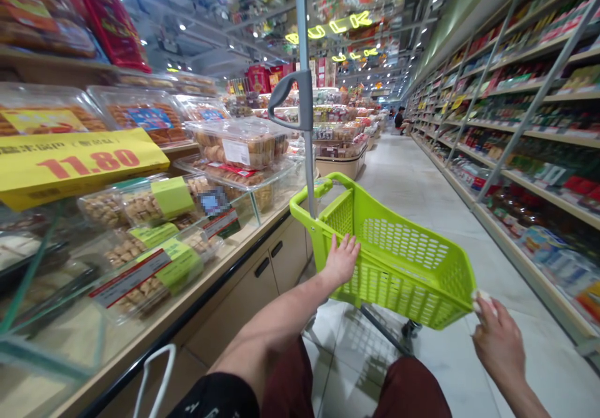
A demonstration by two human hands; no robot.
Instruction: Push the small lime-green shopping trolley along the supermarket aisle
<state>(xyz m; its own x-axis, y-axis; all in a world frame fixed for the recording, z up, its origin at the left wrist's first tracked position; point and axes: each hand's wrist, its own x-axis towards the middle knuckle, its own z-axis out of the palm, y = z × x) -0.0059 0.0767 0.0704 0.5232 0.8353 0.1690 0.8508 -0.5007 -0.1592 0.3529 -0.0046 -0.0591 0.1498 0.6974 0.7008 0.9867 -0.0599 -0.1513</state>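
Pale floor tiles (389, 155) stretch away down a brightly lit supermarket aisle, and close to the person, beside the left-hand counter, stands a lime-green shopping cart (407, 224). From where I'm standing its handle end is nearest the counter and its basket points out into the aisle, the walls pierced with rows of oval holes. The person's left hand (341, 262) lies on the near side of the basket, close to the handle end, its fingers spread a little and resting rather than gripping. At the opposite near corner the right hand (499, 337) has its fingertips pinched on a small white wad (479, 299), tissue or cloth, I can't tell which, which looks to be against the corner of the rim. A black caster wheel (410, 328) shows under the basket.

Just by the cart's handle rises a grey pole (304, 37) with a looped grip (307, 99). Along the counter sit clear plastic boxes (239, 143) of baked snacks, packs with green labels (173, 196), and a yellow price sign (89, 162) reading 11.80. Stocked shelves (562, 134) line the other side; well down the aisle another person (400, 120) is low beside them. Overhead glows a yellow "BULK" sign (337, 27).
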